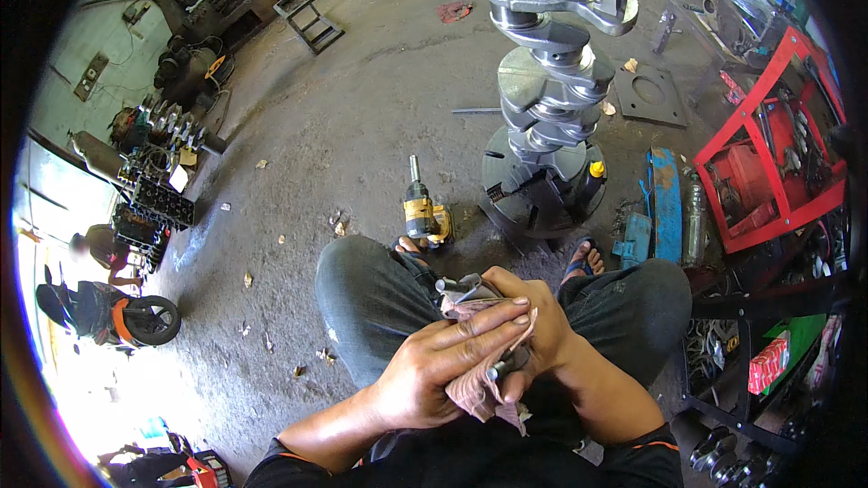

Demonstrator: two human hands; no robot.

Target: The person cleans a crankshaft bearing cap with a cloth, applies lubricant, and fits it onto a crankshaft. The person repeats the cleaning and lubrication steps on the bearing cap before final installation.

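I sit over my knees with both hands together at my lap. My left hand [443, 366] presses a dirty pinkish rag [479, 389] flat over a small grey metal part [466, 289]. My right hand [533, 325] grips the same part from the right, fingers curled around it; most of the part is hidden by rag and fingers. A large steel crankshaft [553, 81] stands upright on its round flywheel base [529, 203] just beyond my feet. A yellow and black impact wrench [423, 212] lies on the floor by my left foot.
A red metal frame stand [778, 154] with tools stands at the right, a blue metal piece [667, 199] and a clear bottle [694, 217] beside it. A grey square plate [651, 95] lies behind. Engine parts [154, 190] and a motorbike [108, 312] line the left.
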